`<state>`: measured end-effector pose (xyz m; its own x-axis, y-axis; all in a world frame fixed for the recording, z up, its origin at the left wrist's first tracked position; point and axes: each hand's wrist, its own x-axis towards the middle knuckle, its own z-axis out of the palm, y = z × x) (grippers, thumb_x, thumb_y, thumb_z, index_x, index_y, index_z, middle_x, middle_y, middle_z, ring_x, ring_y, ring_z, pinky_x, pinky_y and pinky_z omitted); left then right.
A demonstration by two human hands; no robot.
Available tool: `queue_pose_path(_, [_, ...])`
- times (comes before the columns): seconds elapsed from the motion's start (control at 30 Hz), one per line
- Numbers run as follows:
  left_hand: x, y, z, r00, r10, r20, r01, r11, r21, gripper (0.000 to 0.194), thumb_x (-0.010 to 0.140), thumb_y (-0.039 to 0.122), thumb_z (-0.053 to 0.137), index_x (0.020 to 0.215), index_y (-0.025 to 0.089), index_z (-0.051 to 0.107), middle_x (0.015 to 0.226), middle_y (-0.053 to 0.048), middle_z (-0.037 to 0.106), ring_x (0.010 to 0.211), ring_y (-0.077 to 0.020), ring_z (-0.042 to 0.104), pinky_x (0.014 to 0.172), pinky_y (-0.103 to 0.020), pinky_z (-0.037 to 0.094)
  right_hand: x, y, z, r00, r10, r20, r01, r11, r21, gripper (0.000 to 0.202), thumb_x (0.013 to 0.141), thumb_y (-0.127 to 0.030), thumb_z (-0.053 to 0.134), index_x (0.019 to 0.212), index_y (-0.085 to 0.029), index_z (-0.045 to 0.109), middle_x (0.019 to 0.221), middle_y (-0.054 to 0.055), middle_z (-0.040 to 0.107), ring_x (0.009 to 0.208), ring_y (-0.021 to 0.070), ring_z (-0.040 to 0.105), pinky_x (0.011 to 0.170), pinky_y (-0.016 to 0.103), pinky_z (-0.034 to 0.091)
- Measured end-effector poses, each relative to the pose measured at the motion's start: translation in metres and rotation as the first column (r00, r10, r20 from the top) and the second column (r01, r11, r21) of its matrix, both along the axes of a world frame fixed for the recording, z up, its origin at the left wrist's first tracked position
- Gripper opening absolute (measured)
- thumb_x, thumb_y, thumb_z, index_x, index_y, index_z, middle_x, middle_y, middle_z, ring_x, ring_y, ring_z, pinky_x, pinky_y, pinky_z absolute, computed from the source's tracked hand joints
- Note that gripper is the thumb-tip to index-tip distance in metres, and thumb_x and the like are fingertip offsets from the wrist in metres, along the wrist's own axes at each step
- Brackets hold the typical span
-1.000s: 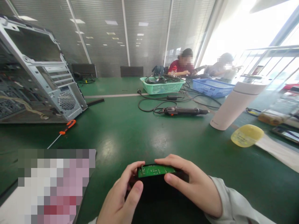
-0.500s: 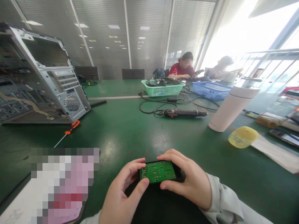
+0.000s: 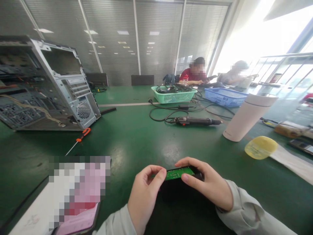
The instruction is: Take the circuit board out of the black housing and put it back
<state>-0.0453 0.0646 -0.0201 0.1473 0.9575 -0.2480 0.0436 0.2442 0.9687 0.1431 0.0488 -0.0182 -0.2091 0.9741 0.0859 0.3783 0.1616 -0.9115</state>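
Observation:
A green circuit board (image 3: 174,173) lies in a black housing (image 3: 179,192) near the front of the green table. My right hand (image 3: 207,184) grips the housing's right end, thumb on the near edge and fingers on the far edge. At the board's left end my left hand (image 3: 148,189) is closed, thumb and forefinger pinched together; what is between them, if anything, is hidden. The board's left part is covered by those fingers.
An open computer case (image 3: 90,114) and an orange-handled screwdriver (image 3: 78,140) are at left, a phone (image 3: 80,225) nearer. Beyond are a black electric screwdriver (image 3: 198,121), green basket (image 3: 174,97), blue basket (image 3: 226,99), pale tumbler (image 3: 246,117), yellow object (image 3: 261,148) and two people.
My left thumb and forefinger have come together at the board's left end. The board and housing are tilted more, showing less of the board. The whole view has shifted slightly.

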Motion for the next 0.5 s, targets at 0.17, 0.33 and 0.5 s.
queue_pose_path(0.17, [-0.004,0.006,0.005,0.999,-0.049,0.023,0.051,0.991,-0.12,0.033,0.065,0.045,0.073,0.078,0.015,0.069,0.079,-0.004,0.071,0.074,-0.0178,0.063,0.061,-0.025,0.046,0.002,0.0,0.001,1.0,0.027,-0.003,-0.028,0.997,-0.066,0.046,0.085,-0.05,0.062,0.113,-0.013,0.057,0.09,0.004,0.058,0.082,0.0201,0.055,0.077,0.029,0.044])
queue_pose_path(0.33, [-0.004,0.007,0.005,0.995,-0.032,0.093,0.046,0.988,-0.146,0.034,0.065,0.049,0.072,0.071,0.017,0.063,0.073,-0.003,0.071,0.067,-0.0167,0.065,0.058,-0.025,0.049,0.001,0.002,0.002,0.992,0.109,-0.069,-0.121,0.969,-0.217,0.056,0.084,-0.062,0.061,0.107,-0.011,0.059,0.093,0.007,0.06,0.084,0.0207,0.056,0.075,0.027,0.045])
queue_pose_path(0.5, [-0.003,0.005,-0.002,0.994,-0.08,0.07,0.087,0.991,-0.104,0.033,0.067,0.05,0.068,0.064,0.02,0.054,0.056,0.004,0.061,0.052,-0.0135,0.059,0.047,-0.021,0.043,0.004,0.005,-0.011,0.994,0.06,-0.09,-0.085,0.949,-0.304,0.06,0.081,-0.069,0.058,0.098,-0.012,0.064,0.087,0.006,0.059,0.074,0.0168,0.055,0.057,0.02,0.043])
